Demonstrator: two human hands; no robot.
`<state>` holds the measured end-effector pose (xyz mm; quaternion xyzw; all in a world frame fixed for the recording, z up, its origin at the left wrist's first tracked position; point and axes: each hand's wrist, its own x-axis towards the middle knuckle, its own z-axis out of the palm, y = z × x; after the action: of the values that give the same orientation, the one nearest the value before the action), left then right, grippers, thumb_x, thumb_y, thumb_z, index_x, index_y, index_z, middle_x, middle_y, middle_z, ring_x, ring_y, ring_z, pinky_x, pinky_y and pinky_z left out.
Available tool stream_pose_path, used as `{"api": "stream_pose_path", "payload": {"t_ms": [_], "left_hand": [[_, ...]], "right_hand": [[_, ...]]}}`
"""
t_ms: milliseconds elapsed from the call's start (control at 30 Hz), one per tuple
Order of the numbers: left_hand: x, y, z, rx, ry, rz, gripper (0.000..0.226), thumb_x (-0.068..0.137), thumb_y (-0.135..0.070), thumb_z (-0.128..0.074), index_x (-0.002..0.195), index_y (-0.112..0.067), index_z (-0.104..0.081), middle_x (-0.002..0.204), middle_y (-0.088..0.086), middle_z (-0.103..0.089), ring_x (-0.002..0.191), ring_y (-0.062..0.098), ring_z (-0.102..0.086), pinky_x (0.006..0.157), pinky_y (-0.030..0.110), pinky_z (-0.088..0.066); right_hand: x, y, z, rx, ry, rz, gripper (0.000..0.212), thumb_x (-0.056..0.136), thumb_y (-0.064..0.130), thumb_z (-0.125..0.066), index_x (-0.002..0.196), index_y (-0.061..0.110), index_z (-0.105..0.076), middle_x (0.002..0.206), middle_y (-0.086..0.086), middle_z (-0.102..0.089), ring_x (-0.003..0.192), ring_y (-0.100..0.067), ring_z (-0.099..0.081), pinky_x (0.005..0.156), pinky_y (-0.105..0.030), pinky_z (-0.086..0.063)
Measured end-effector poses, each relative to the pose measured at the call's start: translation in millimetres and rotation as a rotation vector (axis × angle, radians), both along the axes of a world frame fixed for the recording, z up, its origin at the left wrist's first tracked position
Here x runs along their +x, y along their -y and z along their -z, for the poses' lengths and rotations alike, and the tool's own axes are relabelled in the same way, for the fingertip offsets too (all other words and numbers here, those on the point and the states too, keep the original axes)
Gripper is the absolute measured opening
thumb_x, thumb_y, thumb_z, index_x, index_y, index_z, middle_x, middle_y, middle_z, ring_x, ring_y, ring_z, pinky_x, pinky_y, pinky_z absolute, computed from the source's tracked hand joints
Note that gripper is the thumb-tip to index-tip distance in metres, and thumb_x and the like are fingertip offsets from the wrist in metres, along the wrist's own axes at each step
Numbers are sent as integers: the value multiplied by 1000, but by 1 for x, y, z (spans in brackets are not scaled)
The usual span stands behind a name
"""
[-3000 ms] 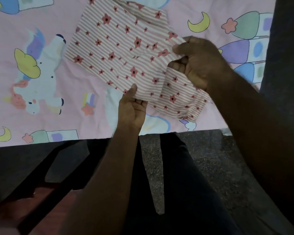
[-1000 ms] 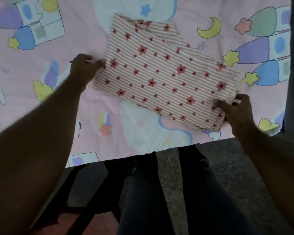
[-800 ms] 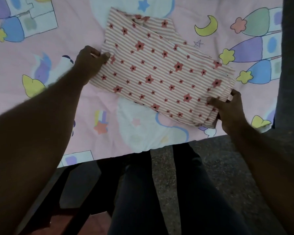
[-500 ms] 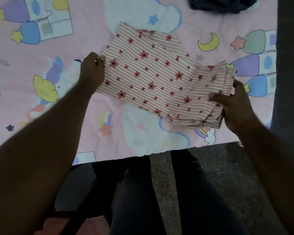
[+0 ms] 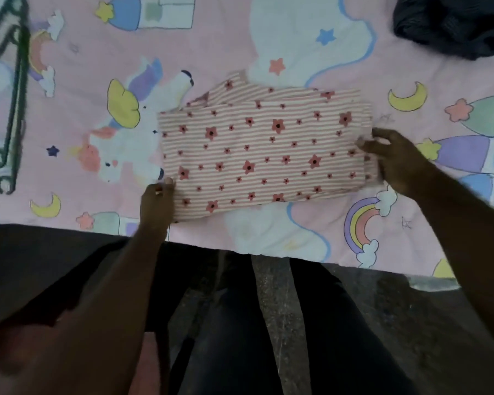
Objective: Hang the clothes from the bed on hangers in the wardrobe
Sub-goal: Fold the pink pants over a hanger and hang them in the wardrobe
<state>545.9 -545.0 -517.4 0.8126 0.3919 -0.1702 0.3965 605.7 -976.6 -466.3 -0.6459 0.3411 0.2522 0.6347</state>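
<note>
A folded pink-and-white striped garment with red flowers [image 5: 265,155] lies flat on the pink cartoon bedsheet [image 5: 268,38], near the bed's front edge. My left hand [image 5: 157,203] pinches its near left corner. At the garment's right end, my right hand [image 5: 394,161] grips the folded edge, with the thumb on top. Green wire hangers [image 5: 7,109] lie on the sheet at the far left.
A dark crumpled garment [image 5: 454,24] sits at the top right of the bed. The bed's front edge [image 5: 268,252] runs across the middle of the view. Below it are my dark-trousered legs [image 5: 240,337] and a speckled floor [image 5: 397,323].
Both hands turned the striped garment so that it now lies level and closer to the bed's edge. My left hand moved from its far left corner to the near one. The hangers came into view.
</note>
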Motion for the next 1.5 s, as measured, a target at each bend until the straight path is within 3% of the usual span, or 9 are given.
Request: {"api": "stream_pose_path", "payload": {"t_ms": [100,267,667,800,867,1000,1133,1367,1500], "left_hand": [[-5,4,11,61,34,42,43,96,-42,-54,103,-1,-64,101,9,-66,96,27,-63,74,30,-46],[-1,1,-1,150,82,92,35,100,-34,-48,102,-1,-59,98,17,-66,90,31,-59,77,39,-46],[-11,21,-1,83,-67,-18,32,102,-29,-44,106,-2,-59,94,6,-58,86,22,-53,69,30,-39],[-21,20,-7,70,-56,91,36,101,-38,-46,105,-4,-58,93,3,-59,84,19,-54,58,24,-38],[-24,17,-10,27,-36,139,37,98,-44,-51,104,-8,-57,90,-1,-60,82,16,-55,57,22,-37],[-28,4,-5,-68,-36,177,38,90,-46,-64,100,-9,-62,89,-1,-66,83,18,-63,63,29,-47],[-25,-10,-6,-322,-106,152,36,82,-38,-76,103,-10,-69,98,6,-72,90,24,-70,69,41,-61],[-12,-39,0,-595,-490,294,43,77,-30,-81,105,1,-67,86,21,-74,74,27,-74,76,41,-61],[-12,-42,4,-650,-496,318,40,80,-32,-79,103,-1,-69,79,18,-74,69,23,-74,65,32,-58]], "right_hand": [[-5,1,29,-118,34,-107,91,53,38,-94,129,13,-50,120,-5,-67,110,-25,-66,95,-49,-53],[-3,-1,23,-312,50,-174,74,74,-4,-78,137,9,-41,120,-6,-63,107,-20,-63,95,-41,-52],[-23,19,40,-569,16,-309,68,75,13,-82,134,13,-48,122,-11,-65,109,-30,-63,96,-51,-51],[-27,-3,29,-928,29,-374,70,77,14,-75,138,10,-41,134,-20,-51,123,-39,-49,102,-54,-41],[-26,-28,22,-1083,213,-446,62,79,13,-67,135,7,-43,134,-23,-44,125,-41,-41,100,-54,-35],[-14,-114,34,-796,624,-666,39,82,28,-60,111,1,-62,111,-22,-59,103,-40,-58,91,-41,-41],[25,-219,41,-541,592,-986,31,89,25,-68,113,6,-65,116,-16,-59,106,-30,-59,94,-34,-40],[92,-321,60,-615,545,-1139,45,90,32,-66,127,9,-54,125,-16,-52,114,-33,-54,93,-34,-40],[98,-332,72,-706,593,-1171,22,91,14,-59,110,2,-62,113,-20,-60,108,-36,-55,84,-33,-35]]}}
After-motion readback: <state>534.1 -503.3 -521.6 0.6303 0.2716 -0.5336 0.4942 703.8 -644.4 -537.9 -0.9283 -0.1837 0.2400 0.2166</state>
